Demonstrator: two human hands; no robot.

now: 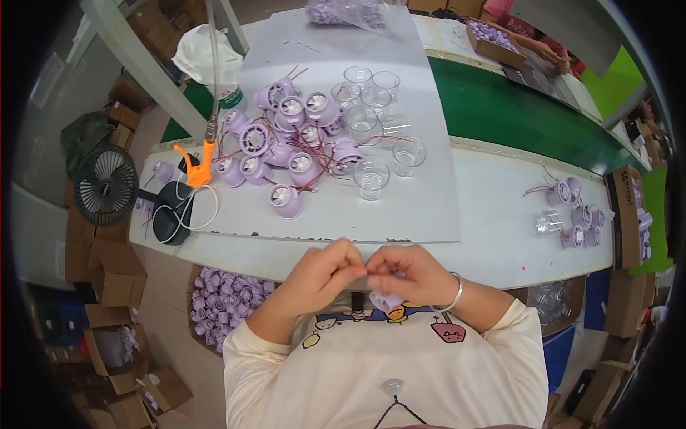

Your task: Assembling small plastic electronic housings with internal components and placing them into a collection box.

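Note:
Close to my body, just off the table's front edge, my two hands meet at the fingertips. My right hand [413, 273] is closed round a light purple plastic fan housing [386, 299], partly hidden by the fingers. The fingers of my left hand [327, 270] are pinched together against those of the right; what they grip is too small to make out. Ahead on the grey board [286, 225] lies a pile of purple fan housings [300, 168] with white blades and thin red wires. Several clear plastic cups [371, 179] stand to the right of the pile.
An orange air blow gun [202, 168] hangs at the left, beside a black desk fan [107, 186]. More housings [572, 193] sit at the right, and a box of purple parts [221, 304] is below the table. Across the green divider [500, 107], another person's hands [550, 56] work.

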